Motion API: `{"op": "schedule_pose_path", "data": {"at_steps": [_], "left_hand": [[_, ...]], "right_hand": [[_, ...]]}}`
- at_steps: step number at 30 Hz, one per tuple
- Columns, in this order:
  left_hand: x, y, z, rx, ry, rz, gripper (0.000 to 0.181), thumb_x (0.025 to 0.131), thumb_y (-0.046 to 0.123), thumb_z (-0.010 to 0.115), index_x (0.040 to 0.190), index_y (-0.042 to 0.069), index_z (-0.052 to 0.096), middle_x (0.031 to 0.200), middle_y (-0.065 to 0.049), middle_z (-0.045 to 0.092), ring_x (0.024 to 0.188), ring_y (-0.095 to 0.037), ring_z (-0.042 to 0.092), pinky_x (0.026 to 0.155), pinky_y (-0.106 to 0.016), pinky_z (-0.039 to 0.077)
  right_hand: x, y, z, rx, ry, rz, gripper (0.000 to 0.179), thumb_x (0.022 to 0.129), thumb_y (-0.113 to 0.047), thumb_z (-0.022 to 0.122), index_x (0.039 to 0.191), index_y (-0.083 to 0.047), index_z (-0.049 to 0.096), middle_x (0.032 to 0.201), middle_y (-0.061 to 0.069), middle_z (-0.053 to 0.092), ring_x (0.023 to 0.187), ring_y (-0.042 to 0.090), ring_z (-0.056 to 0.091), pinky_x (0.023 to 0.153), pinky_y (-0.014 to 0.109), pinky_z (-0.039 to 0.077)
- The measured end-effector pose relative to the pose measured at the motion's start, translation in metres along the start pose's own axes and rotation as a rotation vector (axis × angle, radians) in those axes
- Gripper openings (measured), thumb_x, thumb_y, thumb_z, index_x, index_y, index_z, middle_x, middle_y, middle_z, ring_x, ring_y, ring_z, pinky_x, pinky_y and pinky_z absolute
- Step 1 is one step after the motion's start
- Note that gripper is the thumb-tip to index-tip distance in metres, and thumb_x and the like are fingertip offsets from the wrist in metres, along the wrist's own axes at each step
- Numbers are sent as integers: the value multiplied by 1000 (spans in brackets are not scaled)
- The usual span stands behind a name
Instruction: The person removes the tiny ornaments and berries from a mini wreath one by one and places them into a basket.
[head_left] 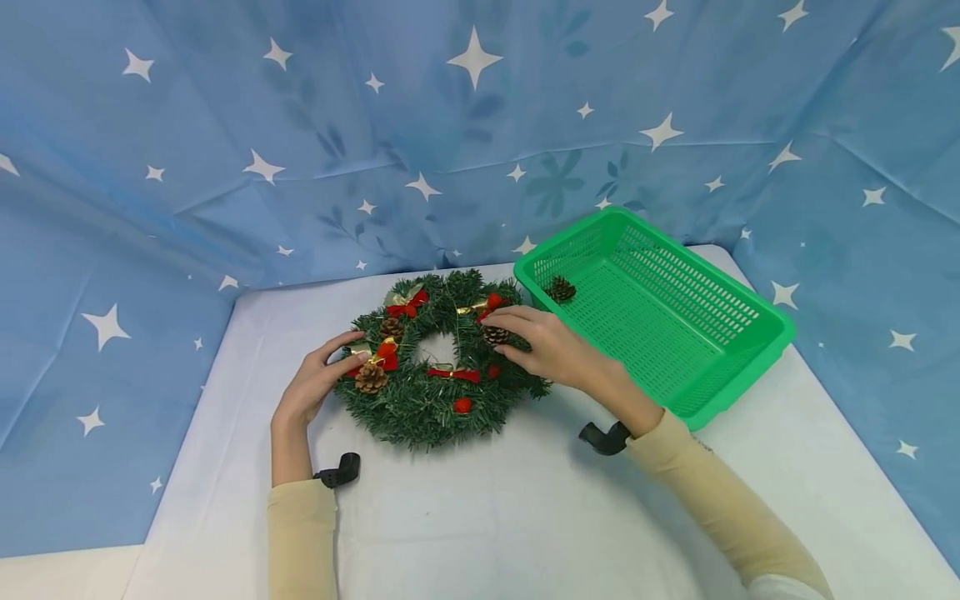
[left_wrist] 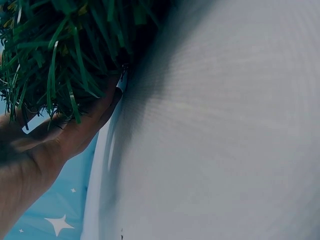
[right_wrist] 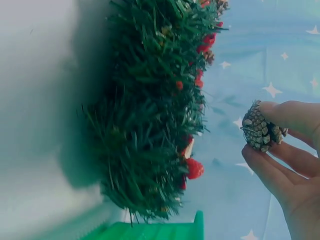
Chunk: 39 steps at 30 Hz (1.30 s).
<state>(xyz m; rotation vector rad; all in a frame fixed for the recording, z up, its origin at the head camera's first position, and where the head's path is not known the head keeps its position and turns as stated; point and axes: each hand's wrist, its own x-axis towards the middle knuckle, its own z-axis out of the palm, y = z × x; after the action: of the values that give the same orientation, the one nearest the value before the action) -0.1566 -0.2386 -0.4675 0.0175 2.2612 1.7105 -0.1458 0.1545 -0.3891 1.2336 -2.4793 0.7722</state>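
A green wreath [head_left: 420, 417] with red bows, red berries and pine cones lies on the white table. At its left side my left hand [head_left: 309, 385] grips the edge, thumb on top beside a bow and a brown pine cone [head_left: 371, 377]. The left wrist view shows that hand [left_wrist: 75, 137] at the wreath's outer side, its fingertips partly hidden by the greenery. Between thumb and fingers, my right hand [head_left: 553, 346] pinches a dark pine cone [right_wrist: 260, 129] over the wreath's right side. A gap separates this cone from the greenery in the right wrist view.
A green plastic basket [head_left: 720, 358] stands at the back right, near the wreath, with another pine cone [head_left: 561, 289] in its left corner. Blue cloth [head_left: 337, 100] with white stars hangs behind and beside the white table [head_left: 480, 533].
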Motion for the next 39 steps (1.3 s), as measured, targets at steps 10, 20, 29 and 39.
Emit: {"op": "schedule_pose_path", "data": {"at_steps": [10, 20, 29, 39], "left_hand": [[1, 1, -1, 2, 3, -2, 68, 100, 39, 69, 159, 17, 43, 173, -8, 13, 158, -38, 12, 123, -66, 22], [0, 0, -1, -2, -1, 7, 68, 100, 39, 69, 158, 16, 44, 173, -9, 15, 158, -37, 14, 123, -65, 22], [1, -2, -1, 3, -7, 15, 67, 100, 39, 69, 158, 16, 44, 172, -8, 16, 158, -37, 14, 123, -65, 22], [1, -2, -1, 6, -7, 18, 68, 100, 40, 69, 158, 16, 44, 172, -8, 15, 159, -36, 11, 123, -65, 21]], "right_hand": [[1, 4, -21, 14, -67, 82, 45, 89, -1, 79, 132, 2, 67, 128, 19, 69, 103, 29, 73, 82, 37, 62], [2, 13, -36, -8, -136, 88, 43, 89, -1, 79, 131, 1, 67, 126, 20, 70, 94, 28, 73, 73, 38, 59], [3, 28, -56, 11, -137, 137, 43, 88, -3, 80, 130, -1, 69, 124, 16, 71, 100, 28, 73, 75, 40, 60], [1, 48, -73, 41, -146, 232, 44, 88, 1, 79, 131, 0, 68, 118, 16, 74, 98, 30, 75, 82, 46, 62]]}}
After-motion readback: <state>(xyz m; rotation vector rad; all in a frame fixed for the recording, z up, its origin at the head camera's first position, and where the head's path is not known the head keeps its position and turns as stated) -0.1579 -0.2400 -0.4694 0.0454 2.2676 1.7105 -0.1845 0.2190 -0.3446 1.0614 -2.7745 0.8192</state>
